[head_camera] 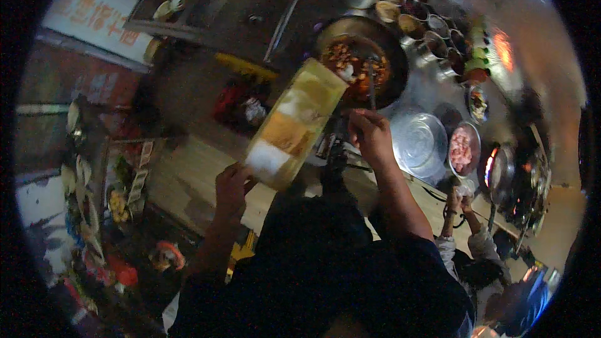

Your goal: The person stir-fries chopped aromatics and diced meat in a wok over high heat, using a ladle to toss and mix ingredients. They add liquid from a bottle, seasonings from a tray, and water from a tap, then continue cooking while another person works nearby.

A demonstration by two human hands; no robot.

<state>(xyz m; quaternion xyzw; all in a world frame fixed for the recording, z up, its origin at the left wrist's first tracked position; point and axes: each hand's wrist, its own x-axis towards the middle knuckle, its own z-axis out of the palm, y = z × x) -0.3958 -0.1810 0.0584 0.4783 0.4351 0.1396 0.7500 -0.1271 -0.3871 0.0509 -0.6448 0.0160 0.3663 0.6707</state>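
Observation:
My left hand [235, 183] grips the near end of a long yellowish tray [300, 84] with compartments holding white and orange-tan powders. The tray's far end reaches the near left rim of a dark wok [400, 51]. Inside the wok, chunky food in reddish-brown sauce [339, 55] surrounds a small white heap [346, 73]. My right hand [371, 134] is just below the wok with its fingers bent, close to the handle of a utensil [372, 85] that stands in the food. Blur hides whether those fingers hold anything.
Right of the wok are a large clear bowl [419, 145], a bowl of pink raw meat [461, 149] and several small seasoning containers [434, 44]. Another person's hands [458, 197] are beyond my right arm, beside a pan [498, 173]. A faucet pipe [284, 23] lies upper left.

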